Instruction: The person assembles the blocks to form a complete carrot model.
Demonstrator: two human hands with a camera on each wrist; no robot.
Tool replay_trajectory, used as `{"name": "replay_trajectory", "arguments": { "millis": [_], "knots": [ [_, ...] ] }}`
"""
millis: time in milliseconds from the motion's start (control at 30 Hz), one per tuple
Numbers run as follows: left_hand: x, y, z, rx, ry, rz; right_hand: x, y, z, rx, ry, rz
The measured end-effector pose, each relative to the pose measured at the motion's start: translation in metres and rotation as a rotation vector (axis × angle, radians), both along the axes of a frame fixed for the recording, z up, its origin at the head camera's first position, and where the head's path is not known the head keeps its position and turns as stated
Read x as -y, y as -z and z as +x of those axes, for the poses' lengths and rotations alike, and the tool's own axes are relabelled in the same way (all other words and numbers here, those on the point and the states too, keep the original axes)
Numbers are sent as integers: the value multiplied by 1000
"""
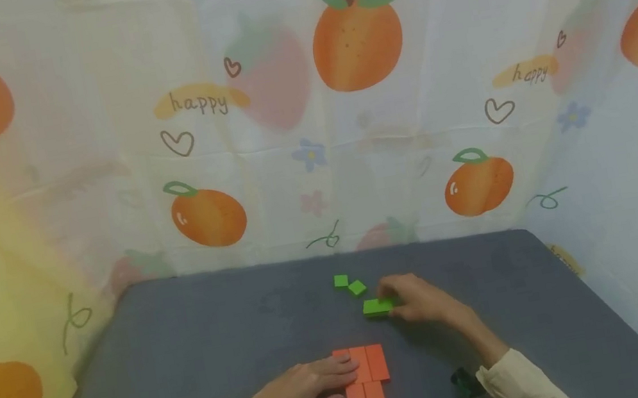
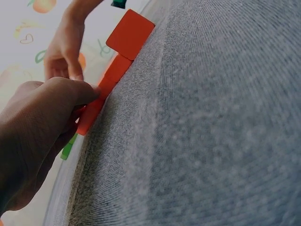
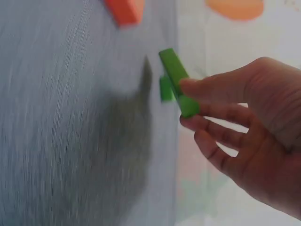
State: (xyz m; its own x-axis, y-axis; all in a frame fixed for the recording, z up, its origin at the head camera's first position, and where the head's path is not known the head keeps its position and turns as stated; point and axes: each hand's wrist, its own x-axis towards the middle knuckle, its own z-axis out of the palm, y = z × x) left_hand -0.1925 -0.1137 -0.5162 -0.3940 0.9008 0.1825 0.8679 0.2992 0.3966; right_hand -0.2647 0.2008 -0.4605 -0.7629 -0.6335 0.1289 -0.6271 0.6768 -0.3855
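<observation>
An arrangement of flat orange-red blocks (image 1: 364, 393) lies on the dark table, with a pointed piece at its near end. My left hand (image 1: 307, 391) rests on the upper left of this arrangement, its fingers laid fairly straight across the blocks. In the left wrist view, the thumb of the left hand (image 2: 51, 106) touches one block's side; the other fingers are mostly hidden. Farther back, my right hand (image 1: 421, 298) pinches a long green block (image 3: 174, 68) between thumb and fingers. From the right wrist view, the block appears tilted, held above the table.
Two small green blocks (image 1: 349, 284) lie behind and left of the right hand. A small dark green object (image 1: 467, 383) sits by the right sleeve, its kind unclear. The grey table (image 1: 190, 340) ends at a fruit-printed cloth (image 1: 287, 162) at the back and sides.
</observation>
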Motion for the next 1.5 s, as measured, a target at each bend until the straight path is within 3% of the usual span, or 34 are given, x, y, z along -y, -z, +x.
{"name": "replay_trajectory", "arguments": {
  "millis": [200,367,600,1000,1500],
  "knots": [
    [1,0,-1,10,-5,-2,29,-1,5,51,-150,46],
    [2,1,0,6,6,-2,37,0,4,178,-213,124],
    [2,3,-1,22,-2,-11,45,0,4,148,-269,183],
    [1,3,-1,19,-2,0,50,-3,9,221,-257,252],
    [1,3,-2,20,1,4,52,-4,13,189,-274,249]
  ]
}}
